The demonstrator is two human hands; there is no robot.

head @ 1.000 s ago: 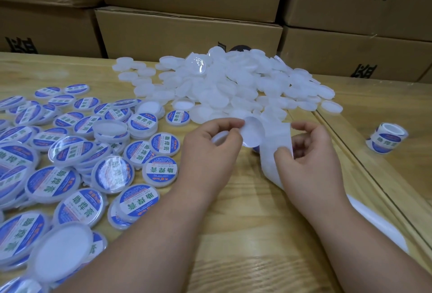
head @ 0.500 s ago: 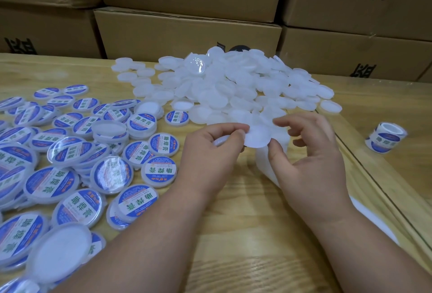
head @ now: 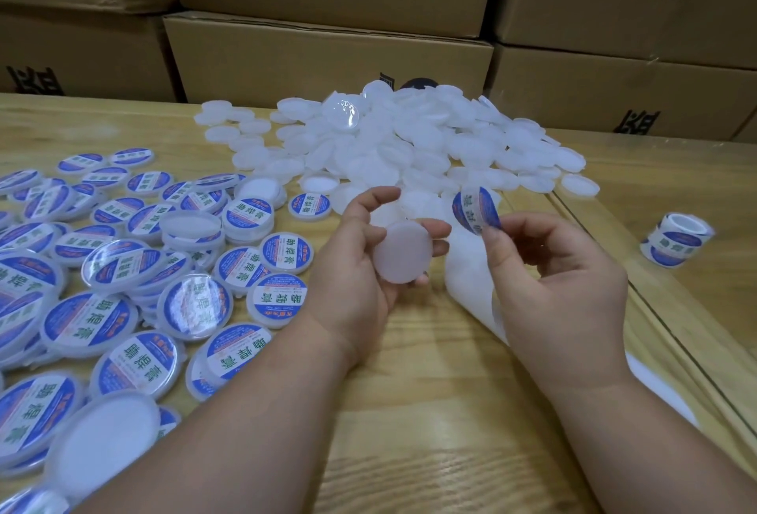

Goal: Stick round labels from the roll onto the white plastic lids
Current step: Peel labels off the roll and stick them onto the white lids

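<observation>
My left hand (head: pixel 352 267) holds a plain white lid (head: pixel 402 251) by its edges, flat face turned toward me. My right hand (head: pixel 553 280) pinches a round blue-and-white label (head: pixel 475 210) between thumb and forefinger, just right of the lid and apart from it. The white backing strip (head: pixel 471 280) trails down from under the right hand across the table. A large heap of unlabelled white lids (head: pixel 409 148) lies behind the hands. Several labelled lids (head: pixel 135 267) cover the table to the left.
A roll of labels (head: pixel 678 241) stands on the table at the right, past a seam in the wooden tabletop (head: pixel 430 411). Stacked cardboard boxes (head: pixel 327 58) form a wall along the far edge.
The right hand has peeled a label off the backing strip and lifted it. The left hand has turned the lid to face me and lowered it slightly.
</observation>
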